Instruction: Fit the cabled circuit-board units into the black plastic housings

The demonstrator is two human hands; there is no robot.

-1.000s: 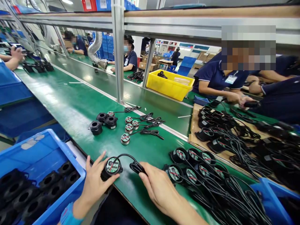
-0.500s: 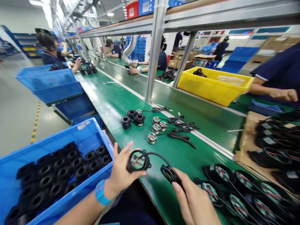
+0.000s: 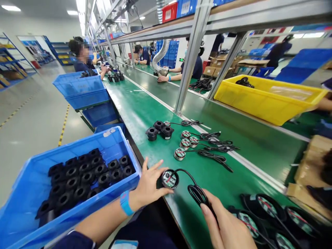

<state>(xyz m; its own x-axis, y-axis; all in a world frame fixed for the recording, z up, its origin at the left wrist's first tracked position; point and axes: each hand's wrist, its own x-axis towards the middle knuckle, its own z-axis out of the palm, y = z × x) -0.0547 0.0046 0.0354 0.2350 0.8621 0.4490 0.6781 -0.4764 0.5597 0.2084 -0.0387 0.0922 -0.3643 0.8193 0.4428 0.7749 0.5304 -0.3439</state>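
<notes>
My left hand (image 3: pixel 149 185), with a blue wristband, grips a round black housing (image 3: pixel 176 180) between thumb and index finger while its other fingers spread. Inside the housing a green circuit board (image 3: pixel 168 178) with a red wire faces up. A black cable loops from it to my right hand (image 3: pixel 228 221), which pinches the coiled cable (image 3: pixel 197 194). Beyond them on the green bench stand several round circuit-board units (image 3: pixel 180 154) with coiled leads (image 3: pixel 214 157). Beside those is a small group of empty black housings (image 3: pixel 151 133).
At left, a blue bin (image 3: pixel 77 147) holds rows of black housings (image 3: pixel 64 199). Assembled units (image 3: pixel 267 205) lie at the right, by a cardboard box (image 3: pixel 308 166). A metal post (image 3: pixel 190 58) and yellow bin (image 3: pixel 259 102) stand behind. Co-workers (image 3: pixel 83 57) sit along the line.
The view has swung left, so the bench and bins sit farther right. The housing in my left hand has turned slightly and shows less of its flange. Both hands keep their holds.
</notes>
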